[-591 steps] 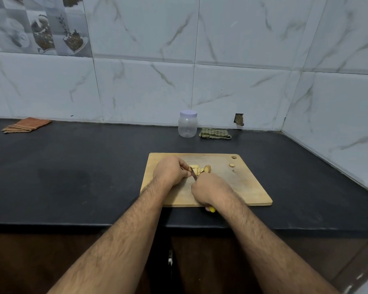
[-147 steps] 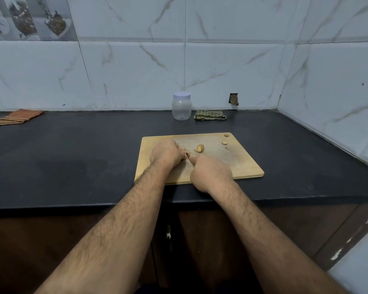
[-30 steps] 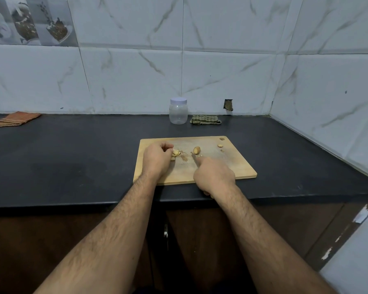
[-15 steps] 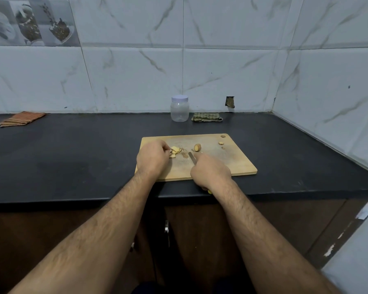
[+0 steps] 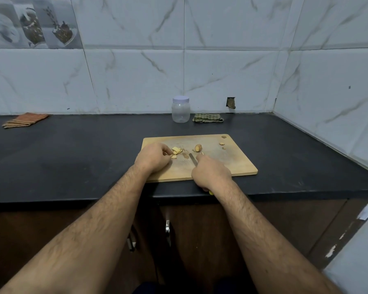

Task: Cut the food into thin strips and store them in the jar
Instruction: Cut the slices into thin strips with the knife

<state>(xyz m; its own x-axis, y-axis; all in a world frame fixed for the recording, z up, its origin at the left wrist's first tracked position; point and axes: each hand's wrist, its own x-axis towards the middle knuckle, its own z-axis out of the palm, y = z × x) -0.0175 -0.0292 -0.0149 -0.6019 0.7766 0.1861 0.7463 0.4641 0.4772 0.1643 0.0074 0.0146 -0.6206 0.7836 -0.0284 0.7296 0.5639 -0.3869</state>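
Note:
A wooden cutting board (image 5: 232,164) lies on the black counter. A small pile of pale yellow food slices (image 5: 176,151) sits on it, and my left hand (image 5: 152,159) pinches at the pile's left edge with curled fingers. An uncut brown-skinned piece (image 5: 198,148) lies further right, with two tiny scraps (image 5: 222,143) near the board's far right corner. My right hand (image 5: 210,171) grips a knife (image 5: 192,159) with a yellow handle end; the blade lies low over the board between pile and hand. The clear plastic jar (image 5: 180,111) with its white lid on stands at the back by the wall.
A green checked cloth (image 5: 207,118) lies right of the jar. An orange striped cloth (image 5: 25,119) lies at the far left of the counter (image 5: 83,149). Tiled walls close the back and the right side. Cabinet doors with metal handles (image 5: 167,229) are below the counter edge.
My left hand has gathered the slices into a pile at the left of the board. My right hand with the knife has drawn back slightly from the food. The camera view shifted a little.

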